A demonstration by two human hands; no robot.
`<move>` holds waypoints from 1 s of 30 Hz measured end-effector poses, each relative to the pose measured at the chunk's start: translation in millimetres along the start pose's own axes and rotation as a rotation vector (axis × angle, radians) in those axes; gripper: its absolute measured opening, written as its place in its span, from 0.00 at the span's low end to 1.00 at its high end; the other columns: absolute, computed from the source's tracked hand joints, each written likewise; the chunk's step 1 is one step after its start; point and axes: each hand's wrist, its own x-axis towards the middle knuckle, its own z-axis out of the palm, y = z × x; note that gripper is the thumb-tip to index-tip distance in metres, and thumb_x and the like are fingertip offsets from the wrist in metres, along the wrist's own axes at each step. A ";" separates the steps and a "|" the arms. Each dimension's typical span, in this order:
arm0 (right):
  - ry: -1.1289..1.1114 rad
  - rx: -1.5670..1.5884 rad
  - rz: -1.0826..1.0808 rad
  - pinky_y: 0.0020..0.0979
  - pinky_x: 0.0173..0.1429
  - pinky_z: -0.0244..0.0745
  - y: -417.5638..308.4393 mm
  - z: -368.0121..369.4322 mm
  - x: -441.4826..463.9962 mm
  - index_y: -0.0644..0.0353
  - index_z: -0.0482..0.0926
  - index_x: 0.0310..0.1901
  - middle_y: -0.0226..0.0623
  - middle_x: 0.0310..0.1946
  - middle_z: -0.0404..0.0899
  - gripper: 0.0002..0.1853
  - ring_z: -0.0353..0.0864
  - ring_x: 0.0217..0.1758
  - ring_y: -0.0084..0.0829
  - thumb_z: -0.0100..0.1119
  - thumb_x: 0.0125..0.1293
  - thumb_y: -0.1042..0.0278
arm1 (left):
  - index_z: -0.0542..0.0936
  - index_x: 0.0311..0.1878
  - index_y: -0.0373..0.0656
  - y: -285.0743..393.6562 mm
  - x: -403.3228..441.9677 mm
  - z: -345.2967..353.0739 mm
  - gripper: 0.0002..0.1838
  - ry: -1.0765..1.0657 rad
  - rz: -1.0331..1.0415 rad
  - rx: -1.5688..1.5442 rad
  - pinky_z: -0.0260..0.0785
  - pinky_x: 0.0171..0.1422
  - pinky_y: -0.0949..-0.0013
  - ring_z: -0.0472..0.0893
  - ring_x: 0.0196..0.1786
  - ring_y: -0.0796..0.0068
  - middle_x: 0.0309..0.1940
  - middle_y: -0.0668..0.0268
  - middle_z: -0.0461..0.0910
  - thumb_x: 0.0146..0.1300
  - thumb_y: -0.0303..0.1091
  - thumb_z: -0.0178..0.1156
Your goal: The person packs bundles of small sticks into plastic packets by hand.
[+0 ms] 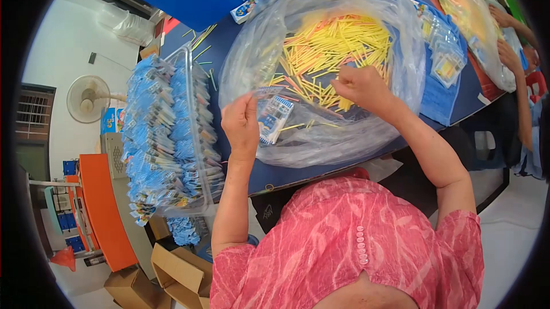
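At the left edge of a big clear plastic bag point(240, 62), my left hand point(240, 120) is closed on the top of a small clear packet point(276, 118) with a blue-and-white striped edge. A heap of thin yellow and orange sticks point(344, 45) fills the opened bag. Over the right part of the heap is my right hand point(364, 86), its fingers pinched together near the sticks. Whatever those fingers hold, if anything, is too small to make out.
Many blue packets point(152, 131) hang on a clear rack to the left. More packets point(447, 62) lie on blue cloth at the right. Another person's hands point(504, 34) hold a clear bag at the far right. Loose green sticks point(201, 39) lie on the blue table point(229, 36).
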 end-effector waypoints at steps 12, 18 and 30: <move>-0.385 0.474 0.297 0.25 0.25 0.55 -18.9 -27.4 6.9 0.61 0.69 0.18 0.23 0.14 0.62 0.18 0.59 0.22 0.14 0.67 0.57 0.64 | 0.79 0.38 0.37 70.9 7.3 51.4 0.08 -0.394 -0.578 -1.086 0.66 0.37 0.81 0.73 0.32 0.89 0.31 0.73 0.79 0.70 0.32 0.56; -0.426 0.389 0.263 0.25 0.25 0.54 -13.6 -37.8 11.2 0.60 0.67 0.17 0.22 0.15 0.61 0.19 0.58 0.22 0.14 0.66 0.58 0.63 | 0.79 0.43 0.36 69.0 9.9 54.0 0.09 -0.442 -0.580 -1.103 0.68 0.39 0.80 0.76 0.33 0.88 0.33 0.71 0.81 0.70 0.33 0.55; -0.263 0.304 0.191 0.25 0.23 0.53 -5.5 -35.9 5.8 0.60 0.68 0.18 0.20 0.15 0.63 0.19 0.57 0.20 0.14 0.64 0.60 0.65 | 0.82 0.42 0.34 67.2 6.9 72.0 0.07 -0.297 -0.641 -1.108 0.70 0.40 0.80 0.78 0.34 0.87 0.34 0.70 0.83 0.64 0.26 0.62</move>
